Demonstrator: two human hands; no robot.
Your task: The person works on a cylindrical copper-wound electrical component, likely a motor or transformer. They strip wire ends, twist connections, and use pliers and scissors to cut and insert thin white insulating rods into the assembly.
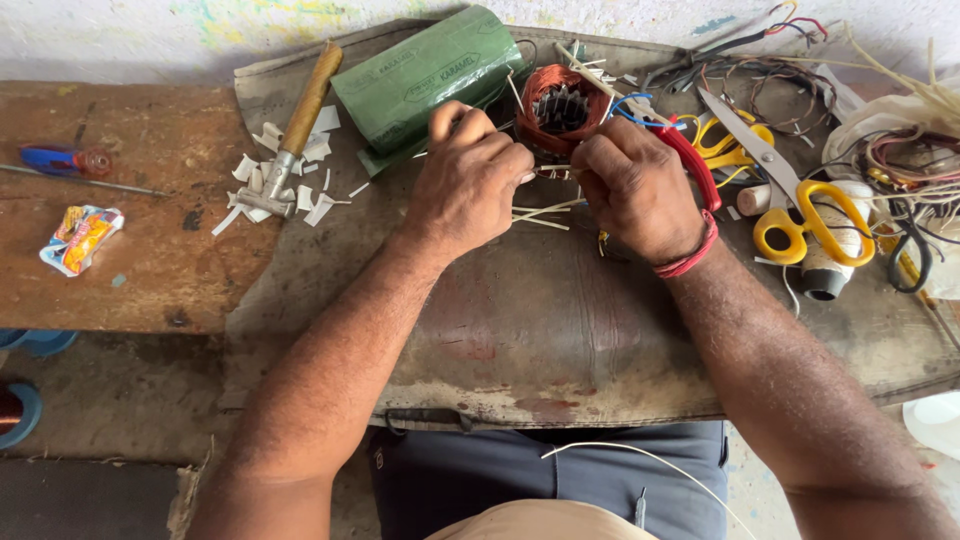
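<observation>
The work in hand looks like dressing the leads of the copper-wound stator [560,108], which sits at the far middle of the worn mat [540,320], just beyond both hands and right of the green roll of sheet [425,75]; it goes best with the wire ends kept short and taut between the fingertips, the coil left lying steady. The left hand [468,185] is curled, fingertips pinched on something thin at the stator's near edge. The right hand [632,185] is likewise closed, apparently gripping red-handled pliers [697,165] (the jaws are hidden, so I cannot be sure).
</observation>
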